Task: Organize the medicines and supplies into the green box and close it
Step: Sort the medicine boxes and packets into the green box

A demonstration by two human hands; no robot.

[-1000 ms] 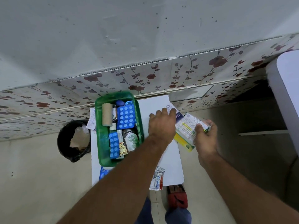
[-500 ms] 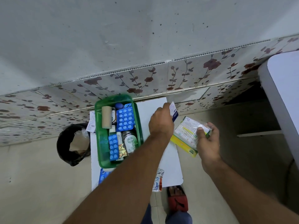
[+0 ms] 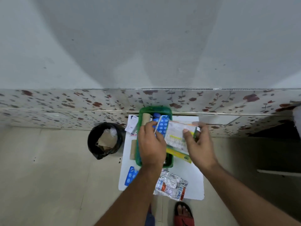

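Observation:
The green box (image 3: 155, 109) stands open at the back of the small white table (image 3: 194, 178). It holds a cardboard roll (image 3: 145, 119) and a blue blister pack (image 3: 163, 127); my arm hides the rest. My left hand (image 3: 151, 145) hovers over the box, gripping a thin white packet (image 3: 157, 126) seen edge-on. My right hand (image 3: 201, 144) holds a clear packet of yellow-tipped sticks (image 3: 175, 136), with a yellow box (image 3: 179, 154) under it, over the box's right rim. Another blue blister pack (image 3: 131, 175) and silver foil sachets (image 3: 171, 185) lie on the table's near part.
A black bin (image 3: 104, 141) with cardboard scraps stands on the floor left of the table. Loose papers (image 3: 132, 126) lie at the box's left side. The flowered tile wall runs right behind the box. My foot in a red sandal (image 3: 184, 212) is under the table's near edge.
Both hands moved left from the table's right side to above the green box. The left hand picked up the thin packet and carried it there; the right brought its packets along.

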